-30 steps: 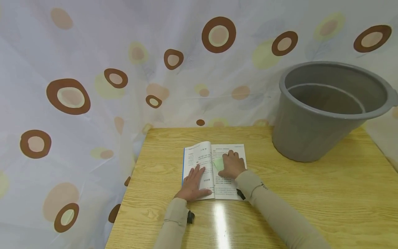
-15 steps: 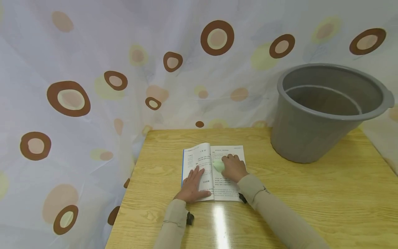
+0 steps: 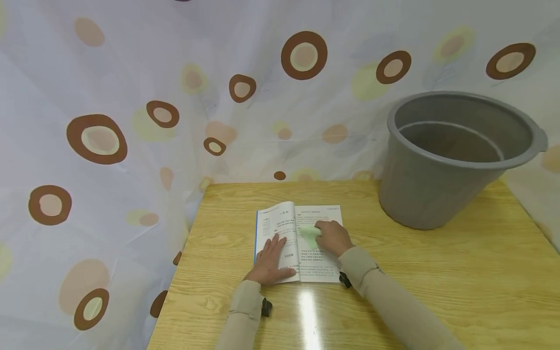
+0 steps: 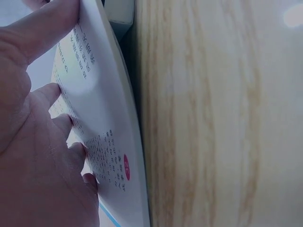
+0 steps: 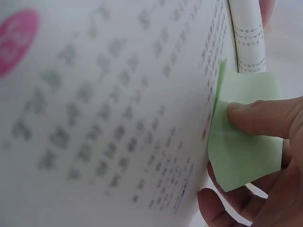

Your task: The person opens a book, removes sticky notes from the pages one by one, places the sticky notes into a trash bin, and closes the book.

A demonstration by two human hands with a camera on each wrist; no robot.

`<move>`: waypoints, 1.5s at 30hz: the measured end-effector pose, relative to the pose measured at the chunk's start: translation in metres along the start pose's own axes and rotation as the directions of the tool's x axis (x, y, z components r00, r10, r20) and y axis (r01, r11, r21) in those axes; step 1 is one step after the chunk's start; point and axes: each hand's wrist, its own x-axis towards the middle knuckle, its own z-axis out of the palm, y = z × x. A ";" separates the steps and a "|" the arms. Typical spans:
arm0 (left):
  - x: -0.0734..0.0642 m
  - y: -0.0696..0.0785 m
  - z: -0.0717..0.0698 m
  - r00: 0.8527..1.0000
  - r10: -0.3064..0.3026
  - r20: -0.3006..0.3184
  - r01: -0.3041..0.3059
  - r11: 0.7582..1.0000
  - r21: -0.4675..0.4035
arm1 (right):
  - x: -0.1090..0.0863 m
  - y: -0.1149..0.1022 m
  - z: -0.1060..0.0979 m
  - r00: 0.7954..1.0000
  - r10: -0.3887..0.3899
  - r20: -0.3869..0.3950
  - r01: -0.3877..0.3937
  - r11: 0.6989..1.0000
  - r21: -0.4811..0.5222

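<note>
An open book with printed pages lies on the wooden table. My left hand rests on its left page, fingers spread and nearly straight; in the left wrist view the thumb and fingertips touch the paper. Over the right page, my right hand pinches a light green sticky note between thumb and fingers. In the right wrist view the thumb lies flat on the note's face. One edge of the note stands close against the page; whether it sticks there I cannot tell.
A large grey bucket stands at the back right of the wooden table. Behind and to the left hangs a pale curtain with brown and yellow round patterns.
My right hand has drawn slightly to the right and its fingers now pinch the note's edge. More of the green note shows. The left hand stays on the left page.
</note>
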 end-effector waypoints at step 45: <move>-0.003 0.004 0.001 1.000 0.011 -0.011 -0.011 1.000 0.014 | -0.115 0.021 -0.276 0.754 -0.135 -0.643 0.138 0.989 -0.046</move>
